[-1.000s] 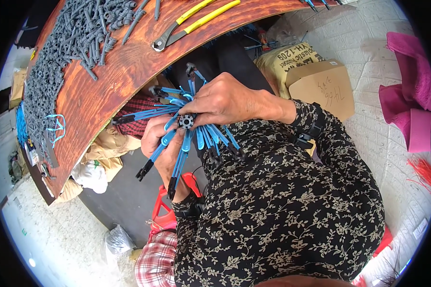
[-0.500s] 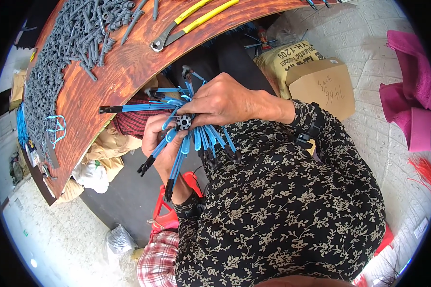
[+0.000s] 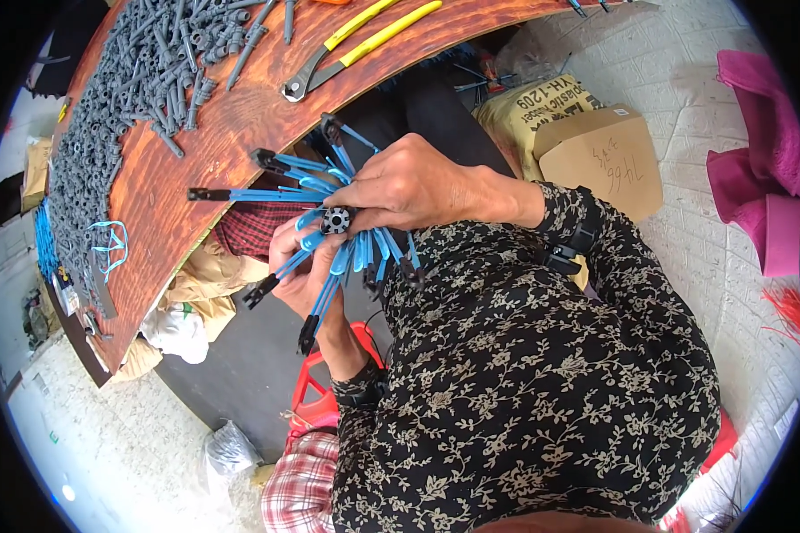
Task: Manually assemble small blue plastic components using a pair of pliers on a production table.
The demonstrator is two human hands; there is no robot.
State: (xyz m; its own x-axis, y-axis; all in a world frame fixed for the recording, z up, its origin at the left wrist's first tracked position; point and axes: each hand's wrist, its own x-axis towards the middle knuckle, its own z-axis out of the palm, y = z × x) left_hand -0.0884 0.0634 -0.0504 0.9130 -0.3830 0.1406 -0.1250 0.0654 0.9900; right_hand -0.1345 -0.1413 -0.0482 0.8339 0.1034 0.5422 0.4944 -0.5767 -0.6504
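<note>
Between my two hands is a spoked piece of blue rods (image 3: 267, 194) with black tips, fanning out from a black slotted hub (image 3: 336, 220). My left hand (image 3: 300, 271) is closed around it from below, fingers at the hub and among the rods. From the right, my right hand (image 3: 413, 188) pinches at the hub's edge with thumb and fingers. Exactly what its fingertips hold is partly covered by the hand. The hub faces up, and several rods hang down between my wrists and my chest.
On the wooden table (image 3: 231, 115) ahead lies a heap of grey plastic parts (image 3: 107, 133). Cutting pliers (image 3: 364, 40) with yellow handles rest near its edge, with a blue loop (image 3: 108, 244) farther left. A cardboard box (image 3: 600, 160) stands right; a red stool (image 3: 316, 391) stands lower left.
The spoked piece has turned and tilted slightly, and its hub has shifted a little left and up. Both hands keep hold of it; my left wrist has moved slightly.
</note>
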